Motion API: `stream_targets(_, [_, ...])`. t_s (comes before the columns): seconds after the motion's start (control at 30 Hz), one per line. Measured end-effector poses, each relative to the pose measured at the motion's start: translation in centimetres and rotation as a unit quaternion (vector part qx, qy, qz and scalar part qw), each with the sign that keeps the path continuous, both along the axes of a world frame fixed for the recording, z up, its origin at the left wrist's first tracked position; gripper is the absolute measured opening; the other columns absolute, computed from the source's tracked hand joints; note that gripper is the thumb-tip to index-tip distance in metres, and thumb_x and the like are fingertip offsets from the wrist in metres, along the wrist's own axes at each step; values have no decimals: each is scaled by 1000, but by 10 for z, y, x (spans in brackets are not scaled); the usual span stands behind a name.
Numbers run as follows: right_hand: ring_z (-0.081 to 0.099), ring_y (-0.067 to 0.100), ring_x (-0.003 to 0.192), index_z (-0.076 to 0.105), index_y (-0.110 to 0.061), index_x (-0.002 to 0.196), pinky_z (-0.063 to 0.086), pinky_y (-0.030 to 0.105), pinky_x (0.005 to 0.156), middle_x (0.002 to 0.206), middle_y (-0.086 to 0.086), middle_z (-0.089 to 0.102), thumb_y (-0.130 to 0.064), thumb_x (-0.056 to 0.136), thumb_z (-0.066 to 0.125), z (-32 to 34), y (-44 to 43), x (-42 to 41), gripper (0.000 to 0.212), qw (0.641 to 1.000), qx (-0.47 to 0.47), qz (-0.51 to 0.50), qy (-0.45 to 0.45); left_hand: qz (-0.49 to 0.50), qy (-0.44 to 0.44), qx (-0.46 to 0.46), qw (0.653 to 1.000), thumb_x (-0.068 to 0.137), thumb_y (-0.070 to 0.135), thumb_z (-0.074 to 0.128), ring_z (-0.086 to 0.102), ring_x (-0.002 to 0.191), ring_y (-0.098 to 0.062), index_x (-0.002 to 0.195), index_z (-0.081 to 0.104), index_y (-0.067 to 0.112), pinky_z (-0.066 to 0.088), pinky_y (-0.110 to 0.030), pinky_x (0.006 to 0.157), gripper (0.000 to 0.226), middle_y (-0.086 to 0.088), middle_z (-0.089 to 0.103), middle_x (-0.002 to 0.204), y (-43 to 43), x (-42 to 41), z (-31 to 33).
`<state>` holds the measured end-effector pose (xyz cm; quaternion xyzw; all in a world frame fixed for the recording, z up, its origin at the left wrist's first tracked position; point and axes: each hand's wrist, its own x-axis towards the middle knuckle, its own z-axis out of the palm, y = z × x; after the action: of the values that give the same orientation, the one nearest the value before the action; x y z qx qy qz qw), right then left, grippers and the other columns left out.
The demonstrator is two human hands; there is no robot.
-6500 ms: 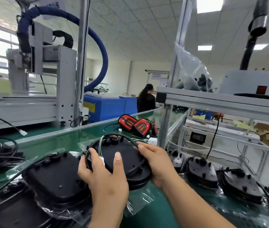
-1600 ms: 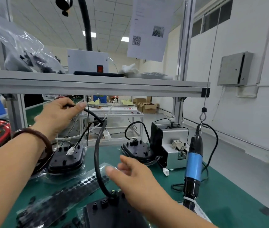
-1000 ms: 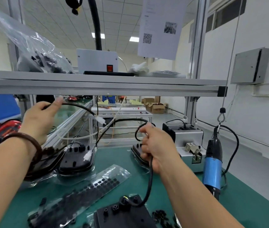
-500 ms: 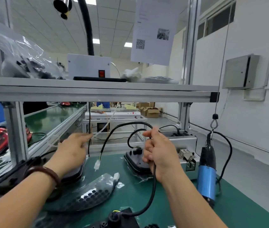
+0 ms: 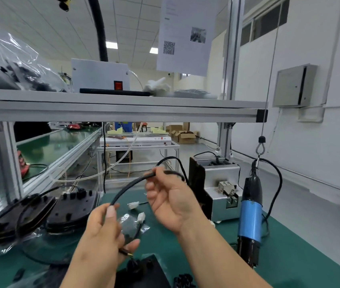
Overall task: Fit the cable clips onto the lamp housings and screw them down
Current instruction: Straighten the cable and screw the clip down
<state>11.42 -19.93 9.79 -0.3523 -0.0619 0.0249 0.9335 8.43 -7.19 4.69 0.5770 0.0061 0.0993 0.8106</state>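
In the head view, at the centre of the frame, the left hand (image 5: 100, 233) and the right hand (image 5: 171, 202) both pinch a black cable (image 5: 127, 186) that arches between them. The cable runs down to the lamp housing (image 5: 144, 273) at the bottom centre, on the green desk (image 5: 289, 267). A blue screwdriver (image 5: 250, 217) hangs at the right.

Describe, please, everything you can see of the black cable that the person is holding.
The black cable is a smooth, round, rubbery-looking lead. It rises from the black lamp housing at the bottom edge, passes through the left hand, arcs up to the right hand, whose fingertips pinch it, then loops on behind that hand.
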Motion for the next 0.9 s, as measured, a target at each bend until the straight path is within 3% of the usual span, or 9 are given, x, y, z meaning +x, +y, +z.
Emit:
stream_targets(0.13, [58, 11, 48, 65, -2, 79, 47, 13, 43, 62, 9, 64, -5, 89, 60, -20, 16, 3, 12, 997, -39, -1, 64, 21, 51, -61, 997, 102, 31, 35, 25, 34, -3, 86, 54, 22, 47, -26, 39, 27, 7, 32, 47, 7, 10, -6])
stream_targets(0.27, [56, 8, 45, 65, -2, 75, 45, 12, 42, 59, 7, 61, -4, 89, 63, -29, 25, 4, 13, 994, -62, -7, 87, 23, 11, -31, 999, 100, 30, 42, 33, 44, -7, 94, 61, 22, 41, -18, 34, 21, 3, 40, 64, 16, 11, 5])
stream_targets(0.33, [55, 7, 46, 65, -3, 76, 45, 11, 42, 59, 6, 61, -5, 88, 64, -29, 27, 1, 13, 995, -64, 14, 79, -1, -26, -8, 1000, 98, 30, 45, 32, 36, -3, 94, 62, 21, 30, -14, 30, 20, 8, 41, 52, 21, 10, 10])
stream_targets(0.43, [52, 7, 45, 68, -3, 79, 42, 12, 41, 61, 5, 58, -10, 84, 64, -24, 25, -2, 10, 997, -18, 49, 62, -9, -36, -4, 999, 93, 33, 53, 21, 32, -2, 88, 61, 19, 20, -12, 32, 17, 10, 27, 43, 29, 9, 14])
stream_targets(0.57, [45, 8, 40, 63, -4, 77, 34, 14, 35, 59, 4, 51, -14, 90, 59, -21, 9, 3, 17, 988, 125, 2, 92, 2, -24, -119, 993, 92, 32, 54, 20, 32, -1, 70, 51, 24, 16, -9, 31, 24, 12, 26, 45, 42, 16, 8])
stream_targets(0.7, [50, 10, 41, 65, -1, 76, 39, 15, 36, 61, 8, 57, -11, 80, 65, -25, 9, 3, 10, 988, 136, 1, 76, 40, 4, -170, 985, 95, 36, 51, 22, 32, -1, 70, 49, 26, 19, -11, 29, 27, 12, 26, 46, 46, 27, -2])
stream_targets(0.8, [60, 12, 48, 71, 2, 68, 47, 14, 41, 69, 15, 65, -9, 71, 70, -23, 16, -2, 12, 996, 74, 45, 28, 99, -10, 24, 995, 99, 38, 43, 51, 57, -14, 97, 59, 26, 45, -26, 54, 20, 1, 49, 68, 53, 30, -1])
stream_targets(0.83, [62, 12, 51, 72, 2, 67, 49, 14, 43, 70, 15, 67, -9, 71, 70, -21, 18, -4, 12, 997, 51, 49, 12, 131, -39, 159, 978, 100, 37, 40, 59, 82, -20, 111, 58, 29, 49, -35, 73, 23, -3, 58, 89, 58, 30, 1])
stream_targets(0.9, [64, 12, 53, 74, -1, 67, 51, 13, 46, 70, 14, 69, -12, 71, 70, -17, 21, -8, 13, 998, -3, 56, -27, 173, -160, 393, 889, 98, 37, 37, 49, 115, -13, 134, 45, 36, 41, -40, 97, 37, 7, 53, 120, 67, 22, 12])
